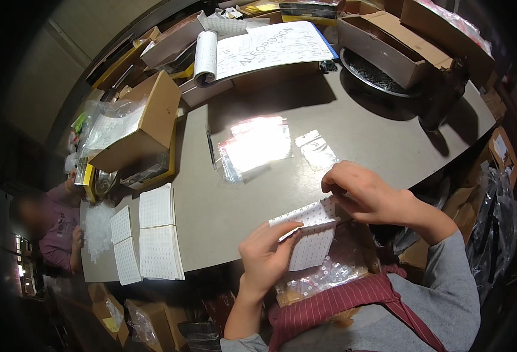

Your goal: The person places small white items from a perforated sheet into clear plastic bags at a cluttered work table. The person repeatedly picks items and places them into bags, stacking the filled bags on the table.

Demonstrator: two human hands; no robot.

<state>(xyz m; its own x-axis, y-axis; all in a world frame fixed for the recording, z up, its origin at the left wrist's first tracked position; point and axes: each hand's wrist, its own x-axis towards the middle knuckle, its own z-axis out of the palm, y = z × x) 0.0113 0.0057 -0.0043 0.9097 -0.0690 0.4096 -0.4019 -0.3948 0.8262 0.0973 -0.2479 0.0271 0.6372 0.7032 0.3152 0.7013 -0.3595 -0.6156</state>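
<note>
My left hand (264,253) pinches a white sheet of small printed labels (312,246) between thumb and fingers. The sheet is folded over, with its upper part bent back and a lower flap hanging. At its right end is my right hand (365,192), fingers curled in close to the sheet's edge; whatever they pinch is too small or hidden to make out. Beyond the hands lie a small clear zip bag (317,149) and a pile of zip bags (257,144) washed out by glare. Below the sheet, a clear plastic bag (323,278) holds small round pieces.
Banded label-sheet stacks (158,234) and loose clear bags (99,232) lie at the table's left, by another person (65,229). A pen (211,148) lies mid-table. Cardboard boxes (158,114), a large paper pad (264,53), a round metal bowl (358,69) and a dark object (446,94) stand farther back.
</note>
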